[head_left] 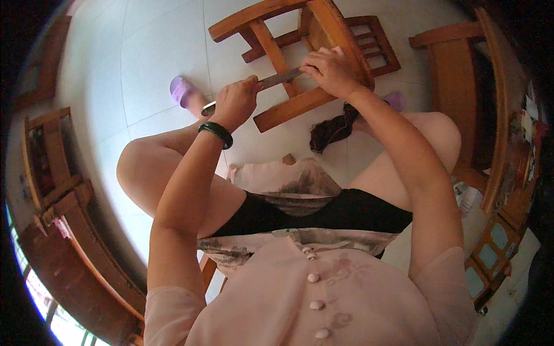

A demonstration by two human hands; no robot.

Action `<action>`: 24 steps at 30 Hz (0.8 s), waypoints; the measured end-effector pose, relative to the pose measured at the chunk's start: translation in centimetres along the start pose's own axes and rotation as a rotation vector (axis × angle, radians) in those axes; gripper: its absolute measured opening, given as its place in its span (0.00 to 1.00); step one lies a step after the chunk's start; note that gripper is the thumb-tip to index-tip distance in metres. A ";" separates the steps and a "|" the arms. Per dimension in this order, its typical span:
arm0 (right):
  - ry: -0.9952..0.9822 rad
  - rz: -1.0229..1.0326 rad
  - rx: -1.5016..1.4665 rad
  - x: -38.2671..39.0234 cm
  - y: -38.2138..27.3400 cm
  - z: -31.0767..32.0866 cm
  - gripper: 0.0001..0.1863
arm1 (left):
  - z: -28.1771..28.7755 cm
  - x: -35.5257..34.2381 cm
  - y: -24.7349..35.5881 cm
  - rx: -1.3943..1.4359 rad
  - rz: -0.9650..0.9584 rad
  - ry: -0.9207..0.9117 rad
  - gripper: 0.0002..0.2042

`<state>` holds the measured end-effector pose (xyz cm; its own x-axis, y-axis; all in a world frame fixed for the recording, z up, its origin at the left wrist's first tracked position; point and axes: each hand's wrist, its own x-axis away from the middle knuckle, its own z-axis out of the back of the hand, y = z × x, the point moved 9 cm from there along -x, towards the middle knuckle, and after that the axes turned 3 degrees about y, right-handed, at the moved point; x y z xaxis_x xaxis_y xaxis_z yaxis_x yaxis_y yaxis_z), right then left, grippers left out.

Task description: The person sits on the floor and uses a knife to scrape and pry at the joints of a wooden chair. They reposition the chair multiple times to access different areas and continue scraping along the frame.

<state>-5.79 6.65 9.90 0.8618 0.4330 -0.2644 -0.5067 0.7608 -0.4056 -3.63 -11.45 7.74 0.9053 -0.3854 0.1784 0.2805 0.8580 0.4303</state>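
A long, flat metal blade (276,79) runs between my hands, its shiny left end poking out below my left hand (234,101), whose fingers are closed round it. My right hand (332,75) grips its far end, fingertips at the wood of a tipped-over wooden chair (291,112). The blade lies across a bar of the chair; whether it touches the wood I cannot tell. A dark bangle (214,135) circles my left wrist. A crumpled dark brown cloth (329,130) lies below the chair, near my right foot.
My bare knees are apart around the chair, with a purple slipper (178,92) on my left foot. Wooden furniture stands at the left (69,242) and right (447,104) edges, with assorted small items at the far right. A small brown piece (288,159) lies on the tiled floor (144,63).
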 end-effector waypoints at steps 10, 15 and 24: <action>-0.033 0.073 0.024 0.4 -0.3 0.0 0.09 | -0.3 0.3 0.4 0.035 0.007 -0.068 0.11; -0.005 0.039 0.019 0.2 -0.2 0.3 0.08 | 0.4 0.1 0.4 0.033 0.026 -0.007 0.09; -0.023 0.002 0.007 0.0 0.4 -0.3 0.10 | 0.2 -0.1 0.2 0.012 0.057 -0.004 0.11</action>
<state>-5.97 6.83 9.41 0.8611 0.4455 -0.2452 -0.5084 0.7630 -0.3992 -3.71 -11.37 8.02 0.9184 -0.3378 0.2062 0.2250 0.8742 0.4302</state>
